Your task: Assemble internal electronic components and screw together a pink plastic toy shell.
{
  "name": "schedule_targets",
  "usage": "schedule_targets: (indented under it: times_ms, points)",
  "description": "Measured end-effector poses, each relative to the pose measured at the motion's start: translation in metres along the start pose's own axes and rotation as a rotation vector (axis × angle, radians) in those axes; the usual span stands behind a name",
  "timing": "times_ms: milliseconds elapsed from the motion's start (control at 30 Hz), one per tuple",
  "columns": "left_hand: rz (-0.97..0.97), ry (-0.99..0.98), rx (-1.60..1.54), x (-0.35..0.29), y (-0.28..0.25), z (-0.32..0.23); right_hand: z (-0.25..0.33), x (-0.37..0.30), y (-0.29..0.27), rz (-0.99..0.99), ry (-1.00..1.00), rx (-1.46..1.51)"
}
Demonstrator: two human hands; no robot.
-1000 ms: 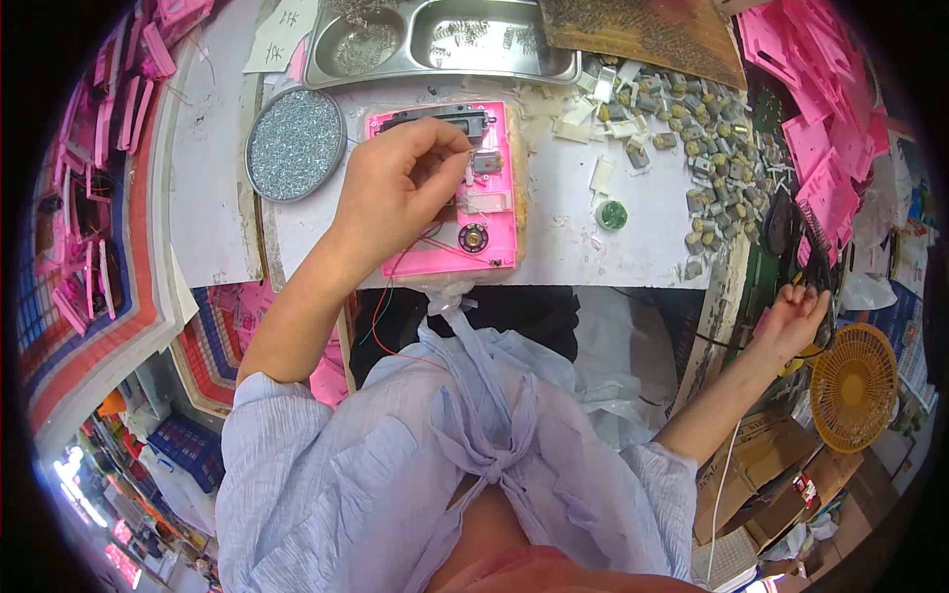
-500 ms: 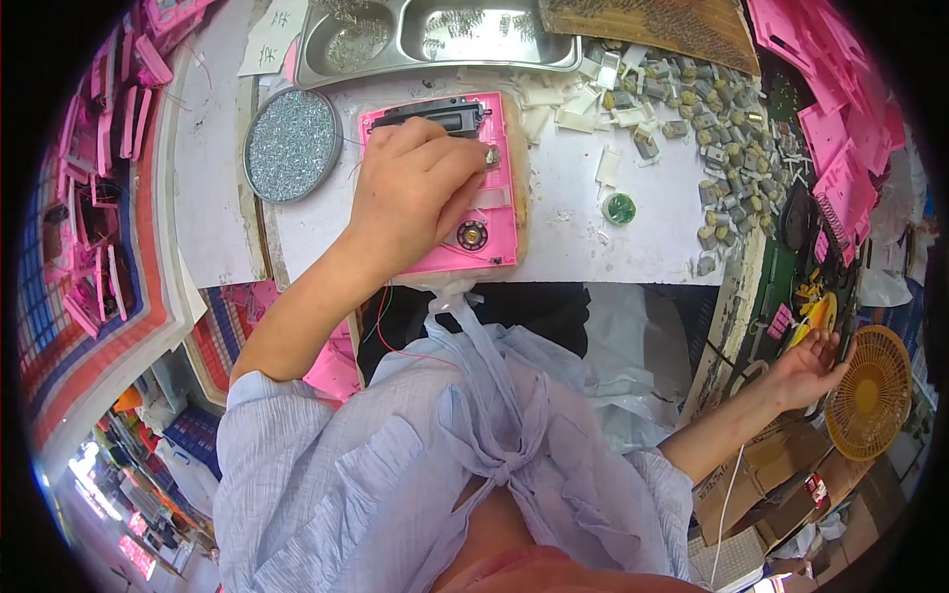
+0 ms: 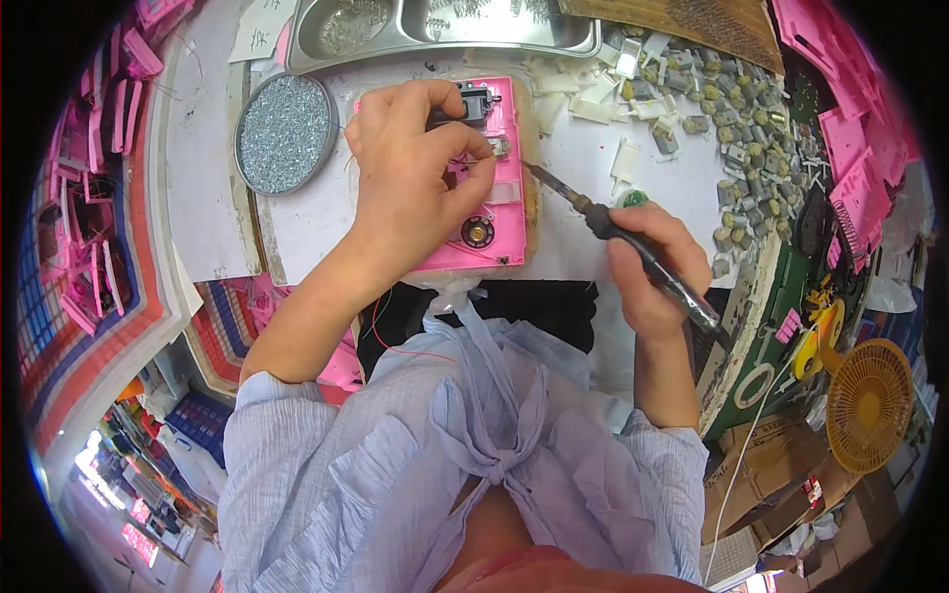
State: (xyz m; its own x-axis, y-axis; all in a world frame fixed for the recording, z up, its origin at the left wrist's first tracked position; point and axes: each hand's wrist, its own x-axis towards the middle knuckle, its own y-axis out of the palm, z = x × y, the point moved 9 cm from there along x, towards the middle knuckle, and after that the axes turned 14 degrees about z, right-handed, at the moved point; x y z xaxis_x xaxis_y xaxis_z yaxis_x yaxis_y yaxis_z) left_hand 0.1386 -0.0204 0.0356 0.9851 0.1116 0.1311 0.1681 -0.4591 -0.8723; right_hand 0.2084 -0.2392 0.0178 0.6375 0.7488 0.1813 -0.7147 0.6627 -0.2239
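A pink plastic housing lies on a pad on the white table, with a black part at its far end and a round speaker at its near end. My left hand reaches over the housing. Its thumb and forefinger are pinched beside a small metal part at the right edge; what they hold is too small to make out. In my right hand is a soldering iron, its tip pointing left, close to the housing's right edge and that metal part.
A round dish of small metal pieces stands at the left. Behind is a steel tray. Several small grey motors and white plastic parts are heaped at the right. A yellow fan stands lower right.
My right hand has come in from the far right, near the fan, and now holds the soldering iron at the housing. The left hand stays over the housing with its fingers pinched.
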Motion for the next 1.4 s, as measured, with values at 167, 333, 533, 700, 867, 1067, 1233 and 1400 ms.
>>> schedule_targets:
  times_ms: [167, 333, 533, 700, 867, 1067, 1233, 1400]
  points:
    - [0.017, -0.005, -0.003, 0.001, 0.002, 0.001, 0.003, 0.009, 0.010, 0.015, -0.064, -0.058]
    - [0.027, -0.002, 0.000, 0.003, 0.002, 0.001, 0.006, 0.013, 0.011, 0.030, -0.037, -0.108]
    - [0.018, 0.010, -0.005, 0.003, 0.001, 0.001, 0.010, 0.017, 0.014, 0.049, -0.060, -0.153]
    - [0.000, 0.019, -0.012, 0.003, 0.003, 0.001, 0.020, 0.021, 0.017, 0.073, -0.109, -0.232]
    - [0.002, 0.015, -0.003, 0.004, 0.003, 0.001, 0.034, 0.023, 0.023, 0.089, -0.253, -0.346]
    - [0.003, 0.017, 0.013, 0.004, 0.002, -0.001, 0.039, 0.020, 0.020, 0.082, -0.300, -0.391]
    - [0.001, 0.020, 0.028, 0.004, 0.002, -0.001, 0.038, 0.018, 0.018, 0.095, -0.298, -0.379]
    - [0.025, 0.011, 0.036, 0.003, -0.001, -0.002, 0.038, 0.016, 0.011, 0.094, -0.278, -0.368]
